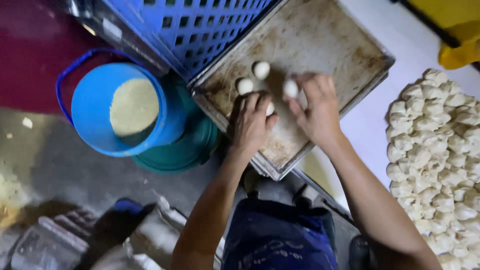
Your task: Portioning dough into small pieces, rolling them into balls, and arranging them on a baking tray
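You have four dough balls (pixel 260 69) on one baking tray (pixel 345 60): two beyond your fingertips, two under them; one blue bucket (pixel 95 112).

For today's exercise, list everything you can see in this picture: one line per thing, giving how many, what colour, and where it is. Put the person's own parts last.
baking tray: one, worn metal with brown stains, top centre.
dough balls: three clearly seen, a fourth partly under the left hand, white, on the tray.
dough pile: one heap of many pieces, white, right edge on the white table.
bucket: one, blue with handle, left of the tray, holding pale yellowish crumbs.
green lid: one, dark green, under the bucket.
crate: one, blue, perforated, top.
yellow object: one, top right corner.
left hand: over a dough ball on the tray.
right hand: fingers on a dough ball.
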